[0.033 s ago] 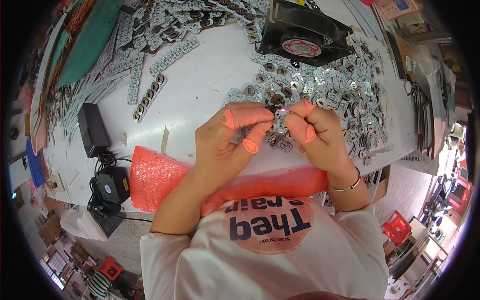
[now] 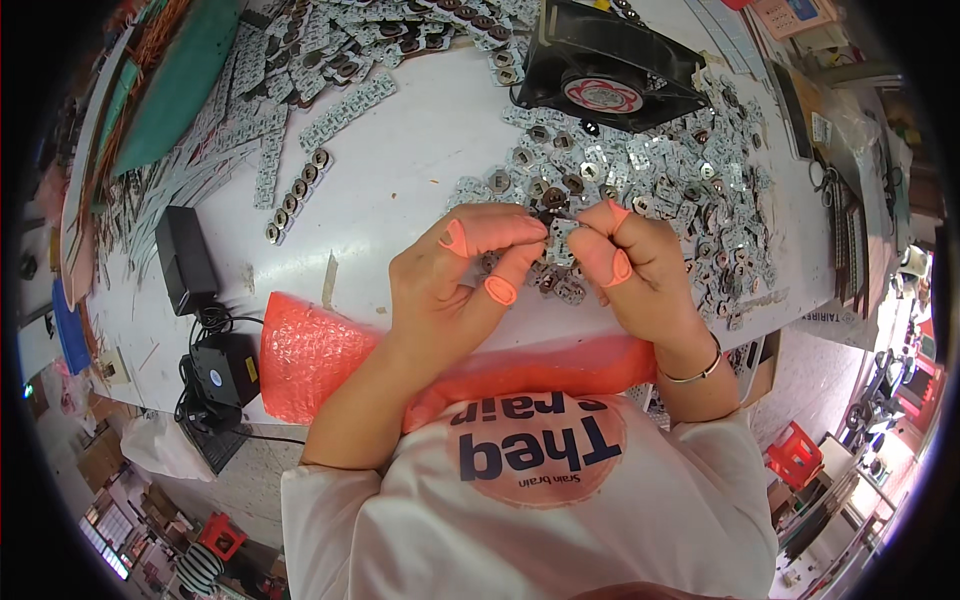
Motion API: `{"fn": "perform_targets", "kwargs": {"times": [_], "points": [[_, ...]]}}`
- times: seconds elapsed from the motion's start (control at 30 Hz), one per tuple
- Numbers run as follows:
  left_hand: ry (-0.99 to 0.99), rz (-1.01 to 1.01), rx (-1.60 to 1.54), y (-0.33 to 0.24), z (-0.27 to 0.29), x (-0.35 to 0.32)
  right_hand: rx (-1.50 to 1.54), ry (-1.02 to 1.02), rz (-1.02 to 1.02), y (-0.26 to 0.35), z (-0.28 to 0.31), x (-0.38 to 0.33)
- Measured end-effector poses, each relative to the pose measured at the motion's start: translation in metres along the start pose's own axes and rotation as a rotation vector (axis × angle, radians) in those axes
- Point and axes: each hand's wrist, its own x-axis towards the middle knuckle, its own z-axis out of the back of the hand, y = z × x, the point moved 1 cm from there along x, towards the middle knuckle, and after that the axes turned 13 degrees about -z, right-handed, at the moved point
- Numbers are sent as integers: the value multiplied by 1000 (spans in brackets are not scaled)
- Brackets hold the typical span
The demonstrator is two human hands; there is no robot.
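Note:
My left hand [image 2: 455,285] and my right hand [image 2: 640,265] meet over the white table [image 2: 400,200], both wearing orange finger cots. Together they pinch one small silver board piece [image 2: 557,218] between their fingertips. Right beneath and behind the hands lies a heap of several similar small silver pieces [image 2: 690,190] with dark round centres. A thin bracelet circles my right wrist.
A black square fan [image 2: 610,60] stands at the back of the heap. Strips of joined pieces [image 2: 300,185] lie to the left. A black power adapter [image 2: 185,260] and a black box [image 2: 225,370] sit at the left edge. Orange bubble wrap [image 2: 310,350] pads the front edge.

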Motion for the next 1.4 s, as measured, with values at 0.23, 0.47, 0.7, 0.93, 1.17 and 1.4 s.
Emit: {"fn": "perform_targets", "kwargs": {"times": [0.23, 0.47, 0.7, 0.93, 1.17, 1.4], "points": [[-193, 85, -44, 1, -7, 2, 122, -24, -80, 5, -2, -2], [26, -154, 152, -1, -6, 5, 257, 25, -286, 8, -1, -5], [-155, 194, -369, 6, 0, 1, -17, -65, -196, 5, 18, 1], [-186, 406, -525, 4, 0, -1, -40, -18, -116, 5, 18, -2], [-148, 445, -549, 6, 2, -2, -36, -67, -128, 9, 21, -1], [-119, 408, -422, 4, -1, -2, -244, -142, 173, 9, 11, 3]]}}
